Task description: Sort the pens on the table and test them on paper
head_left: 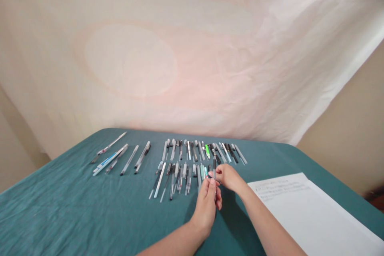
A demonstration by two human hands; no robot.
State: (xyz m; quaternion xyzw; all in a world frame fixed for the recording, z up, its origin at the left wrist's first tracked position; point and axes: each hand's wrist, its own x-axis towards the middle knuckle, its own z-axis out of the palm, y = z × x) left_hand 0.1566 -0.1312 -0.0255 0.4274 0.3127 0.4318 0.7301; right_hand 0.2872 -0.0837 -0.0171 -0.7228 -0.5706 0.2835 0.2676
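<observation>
Both my hands meet over the teal tablecloth [60, 208] near the middle of the table. My left hand [207, 204] and my right hand [228, 177] are closed together on one thin dark pen [215, 168], which points away from me. Just beyond my fingers lie two rows of many pens: a far row [204, 151] with a bright green one [207, 151], and a near row [177, 178] of grey and white pens.
A smaller group of pens [120, 158] lies at the left of the table. A white sheet of paper [312, 216] with faint handwriting at its top lies at the right. A pale cloth backdrop [192, 56] hangs behind the table.
</observation>
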